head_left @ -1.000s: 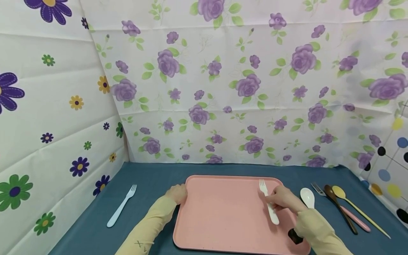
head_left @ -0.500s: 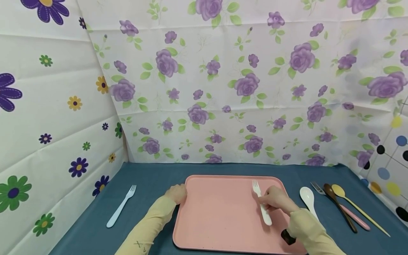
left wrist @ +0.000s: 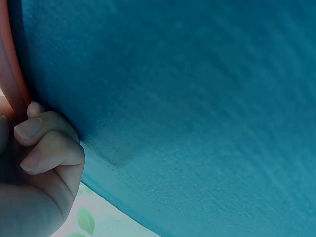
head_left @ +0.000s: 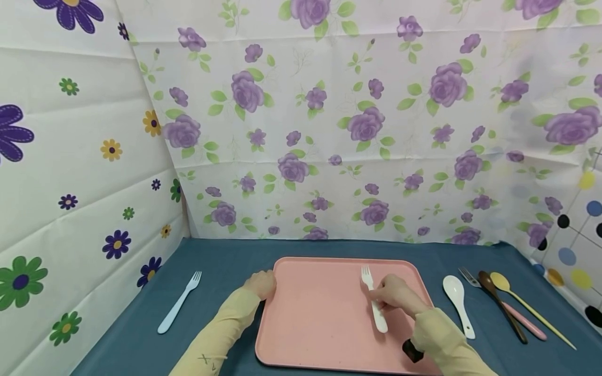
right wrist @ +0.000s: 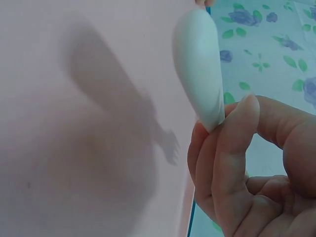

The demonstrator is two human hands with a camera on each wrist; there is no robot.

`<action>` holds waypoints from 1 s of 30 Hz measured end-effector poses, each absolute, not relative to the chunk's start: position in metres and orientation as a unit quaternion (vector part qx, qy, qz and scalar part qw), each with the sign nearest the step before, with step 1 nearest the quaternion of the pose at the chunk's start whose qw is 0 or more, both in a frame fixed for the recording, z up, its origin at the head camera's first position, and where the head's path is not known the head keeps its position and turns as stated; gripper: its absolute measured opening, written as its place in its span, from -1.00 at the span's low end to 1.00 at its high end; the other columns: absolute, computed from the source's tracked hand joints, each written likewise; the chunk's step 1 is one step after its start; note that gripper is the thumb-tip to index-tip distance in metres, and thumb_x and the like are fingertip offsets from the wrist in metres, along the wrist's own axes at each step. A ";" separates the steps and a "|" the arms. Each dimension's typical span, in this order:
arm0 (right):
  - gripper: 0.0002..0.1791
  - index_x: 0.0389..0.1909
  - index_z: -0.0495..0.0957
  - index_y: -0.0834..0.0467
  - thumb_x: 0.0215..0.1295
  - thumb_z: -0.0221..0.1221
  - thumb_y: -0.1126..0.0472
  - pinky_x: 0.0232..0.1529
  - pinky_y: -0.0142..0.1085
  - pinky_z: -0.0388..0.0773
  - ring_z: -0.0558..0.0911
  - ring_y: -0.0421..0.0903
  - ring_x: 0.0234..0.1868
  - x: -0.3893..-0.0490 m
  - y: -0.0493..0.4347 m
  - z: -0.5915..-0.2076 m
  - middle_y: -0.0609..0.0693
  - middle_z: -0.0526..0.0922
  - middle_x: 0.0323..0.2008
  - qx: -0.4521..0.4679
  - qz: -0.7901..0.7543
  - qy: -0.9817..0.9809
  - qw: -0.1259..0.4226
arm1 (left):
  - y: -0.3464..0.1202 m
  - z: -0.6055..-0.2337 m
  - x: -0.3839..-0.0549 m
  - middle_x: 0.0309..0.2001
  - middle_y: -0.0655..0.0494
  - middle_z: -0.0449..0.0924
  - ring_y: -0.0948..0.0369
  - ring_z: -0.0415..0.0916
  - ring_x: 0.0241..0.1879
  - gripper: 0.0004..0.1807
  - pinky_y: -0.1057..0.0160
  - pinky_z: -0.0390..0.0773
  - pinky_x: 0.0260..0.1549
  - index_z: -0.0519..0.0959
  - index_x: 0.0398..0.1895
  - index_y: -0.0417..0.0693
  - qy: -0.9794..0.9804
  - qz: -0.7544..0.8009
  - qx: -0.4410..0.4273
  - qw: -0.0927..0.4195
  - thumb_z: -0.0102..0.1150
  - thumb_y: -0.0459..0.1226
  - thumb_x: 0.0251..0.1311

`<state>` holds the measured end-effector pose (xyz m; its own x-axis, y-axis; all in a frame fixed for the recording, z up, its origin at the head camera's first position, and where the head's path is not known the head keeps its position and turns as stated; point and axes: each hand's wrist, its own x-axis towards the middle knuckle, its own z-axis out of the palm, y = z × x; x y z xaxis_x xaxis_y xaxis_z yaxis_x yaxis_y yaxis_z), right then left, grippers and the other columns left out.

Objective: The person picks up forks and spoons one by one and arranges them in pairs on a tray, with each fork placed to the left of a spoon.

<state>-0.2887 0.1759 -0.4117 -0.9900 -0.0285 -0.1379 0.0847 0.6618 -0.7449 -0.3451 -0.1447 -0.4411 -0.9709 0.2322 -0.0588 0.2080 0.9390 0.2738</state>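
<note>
In the head view my right hand (head_left: 396, 294) pinches a white fork (head_left: 379, 316) by its middle, over the right half of a pink tray (head_left: 320, 334). The fork's tines point away from me. The right wrist view shows its broad rounded handle end (right wrist: 198, 64) sticking out of the pinch, with a shadow cast on the tray. At the tray's left rim, my left hand (head_left: 260, 285) holds the edge. Its curled fingers (left wrist: 52, 145) meet the pink rim (left wrist: 12, 64) in the left wrist view.
A pale blue fork (head_left: 178, 304) lies left of the tray on the dark blue cloth (head_left: 226, 261). To the right lie a white spoon (head_left: 458, 305), a pink-handled fork (head_left: 524, 321), a brown spoon (head_left: 503, 308) and a yellow spoon (head_left: 531, 310). Flowered sheets (head_left: 329, 68) stand behind.
My right hand has carried the white fork leftward over the tray, uncovering the white spoon's handle. My left hand stays at the tray's left rim.
</note>
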 end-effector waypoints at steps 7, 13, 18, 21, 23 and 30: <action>-0.75 -0.73 0.43 0.25 0.05 0.21 0.33 -0.62 -0.33 0.44 0.46 -0.17 -0.74 -0.288 0.162 -0.410 0.05 0.48 -0.74 0.013 -0.427 0.901 0.074 | -0.146 -0.441 -0.346 -0.32 -0.20 0.47 -0.11 0.49 -0.30 -0.78 0.02 0.47 -0.43 0.43 -0.14 -0.36 0.984 0.131 0.112 0.044 -0.14 -0.35 0.31; -0.79 -0.68 0.45 0.28 0.07 0.20 0.34 -0.60 -0.30 0.49 0.50 -0.16 -0.73 -0.287 0.152 -0.410 0.08 0.51 -0.72 0.005 -0.436 0.896 0.080 | -0.147 -0.442 -0.347 -0.33 -0.19 0.47 -0.11 0.49 -0.30 -0.79 0.03 0.47 -0.42 0.43 -0.15 -0.35 0.984 0.135 0.109 0.043 -0.13 -0.35 0.31; -0.78 -0.67 0.45 0.28 0.09 0.20 0.33 -0.60 -0.30 0.49 0.50 -0.15 -0.73 -0.287 0.148 -0.409 0.09 0.51 -0.72 0.007 -0.444 0.892 0.085 | -0.146 -0.442 -0.347 -0.29 -0.20 0.48 -0.11 0.49 -0.28 -0.77 0.03 0.47 -0.42 0.43 -0.13 -0.36 0.984 0.133 0.112 0.042 -0.12 -0.35 0.31; -0.79 -0.66 0.45 0.29 0.09 0.20 0.33 -0.60 -0.30 0.50 0.51 -0.15 -0.73 -0.287 0.144 -0.408 0.09 0.51 -0.71 -0.002 -0.447 0.890 0.084 | -0.145 -0.441 -0.346 -0.30 -0.20 0.48 -0.11 0.49 -0.29 -0.77 0.02 0.47 -0.41 0.43 -0.13 -0.36 0.985 0.129 0.107 0.044 -0.12 -0.35 0.31; -0.79 -0.65 0.45 0.29 0.10 0.20 0.33 -0.60 -0.29 0.50 0.51 -0.15 -0.74 -0.286 0.141 -0.407 0.09 0.51 -0.72 -0.008 -0.450 0.889 0.083 | -0.144 -0.440 -0.346 -0.30 -0.20 0.47 -0.10 0.49 -0.29 -0.77 0.02 0.47 -0.41 0.43 -0.14 -0.36 0.985 0.128 0.104 0.047 -0.13 -0.34 0.31; -0.79 -0.66 0.44 0.30 0.07 0.20 0.35 -0.61 -0.29 0.50 0.50 -0.17 -0.77 -0.285 0.128 -0.409 0.09 0.51 -0.73 -0.022 -0.466 0.880 0.086 | -0.144 -0.441 -0.348 -0.27 -0.21 0.48 -0.12 0.48 -0.25 -0.77 0.00 0.46 -0.37 0.43 -0.14 -0.35 0.985 0.127 0.101 0.052 -0.15 -0.34 0.31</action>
